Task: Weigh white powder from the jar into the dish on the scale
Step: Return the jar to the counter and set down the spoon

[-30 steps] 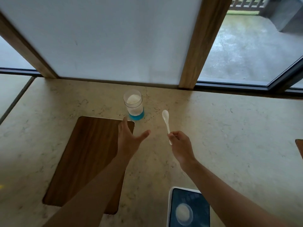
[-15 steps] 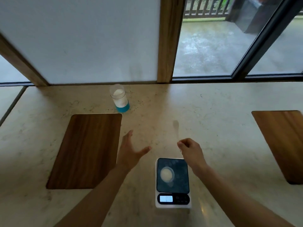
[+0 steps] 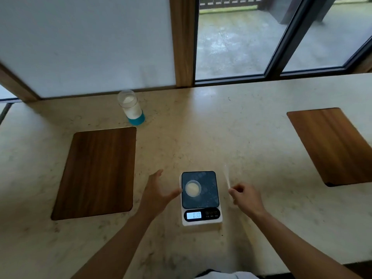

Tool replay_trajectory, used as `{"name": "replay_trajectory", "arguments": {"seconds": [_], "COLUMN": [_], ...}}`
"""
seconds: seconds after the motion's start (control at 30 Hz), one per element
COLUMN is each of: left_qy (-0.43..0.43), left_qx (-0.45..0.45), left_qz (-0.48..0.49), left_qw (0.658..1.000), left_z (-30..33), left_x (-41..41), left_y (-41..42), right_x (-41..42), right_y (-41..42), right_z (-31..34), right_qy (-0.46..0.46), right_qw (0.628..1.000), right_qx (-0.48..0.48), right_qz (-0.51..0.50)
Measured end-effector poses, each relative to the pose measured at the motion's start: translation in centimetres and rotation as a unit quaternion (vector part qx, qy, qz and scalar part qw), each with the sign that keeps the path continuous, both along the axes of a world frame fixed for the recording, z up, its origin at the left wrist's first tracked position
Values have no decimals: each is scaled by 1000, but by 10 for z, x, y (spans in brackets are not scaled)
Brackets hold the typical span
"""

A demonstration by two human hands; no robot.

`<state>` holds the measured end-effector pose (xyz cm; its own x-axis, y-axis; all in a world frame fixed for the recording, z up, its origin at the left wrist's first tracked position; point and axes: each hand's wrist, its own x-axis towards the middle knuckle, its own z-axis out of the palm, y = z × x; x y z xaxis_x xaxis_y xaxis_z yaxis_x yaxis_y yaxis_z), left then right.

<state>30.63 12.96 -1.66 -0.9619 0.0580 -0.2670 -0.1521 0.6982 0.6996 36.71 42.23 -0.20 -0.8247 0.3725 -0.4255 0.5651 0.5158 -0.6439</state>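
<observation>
**White powder, light plastic kit**

White powder sits in dish (image 3: 193, 189) on scale (image 3: 201, 198), table centre. Jar (image 3: 131, 107) at 11 o'clock, well apart: light, tippy, grip mid-body. Left hand (image 3: 156, 195) fingers spread, empty. Right hand (image 3: 246, 198) pinches blurred spoon (image 3: 227, 177) handle; thin, slippery.

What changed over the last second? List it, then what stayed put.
Both hands drew back from the jar to the scale: left hand open beside the dish, right hand carrying the blurred spoon. Nothing was grasped or released. The jar, scale and dish stayed put.
</observation>
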Motion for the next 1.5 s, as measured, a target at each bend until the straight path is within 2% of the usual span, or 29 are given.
{"name": "replay_trajectory", "arguments": {"seconds": [0.23, 0.6, 1.5], "left_qy": [-40, -38, -44], "left_qx": [-5, 2, -16], "left_qz": [-18, -16, -22], "left_qw": [999, 999, 999], "left_z": [-19, -19, -15], "left_x": [25, 42, 47], "left_y": [-3, -4, -2], "right_x": [19, 29, 30], "right_y": [-3, -7, -5], "right_z": [-11, -19, -21], "right_qy": [-38, -84, -106], "right_qw": [998, 994, 991], "right_qx": [25, 37, 47], "right_qz": [31, 63, 63]}}
